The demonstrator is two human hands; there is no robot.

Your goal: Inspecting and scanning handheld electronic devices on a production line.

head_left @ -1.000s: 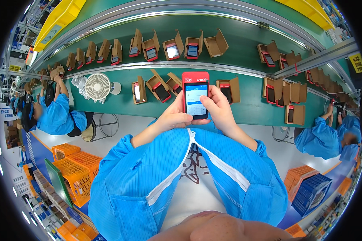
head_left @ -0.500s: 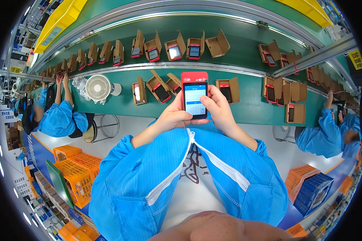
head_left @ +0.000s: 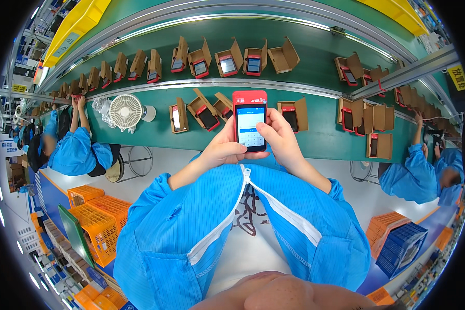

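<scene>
A loose, bright-blue striped jacket with a white zipper (head_left: 165,232) fills the foreground, open over a white shirt with a dark drawing (head_left: 237,266). Just beyond it, the wearer's bare hands come together around a red-and-black rectangular handheld device with a lit screen (head_left: 250,124). The left hand (head_left: 222,147) grips its left side and lower end; the right hand (head_left: 279,135) clasps its right side, thumb over the screen's edge. Behind the device runs a long green worktable (head_left: 325,147), where open brown cardboard boxes (head_left: 303,116) hold similar red-edged devices. A round white fan (head_left: 125,112) is at left. Past a silver metal rail (head_left: 274,83) stands another row of open brown boxes (head_left: 284,57). People in blue work at far left (head_left: 72,152) and far right.
</scene>
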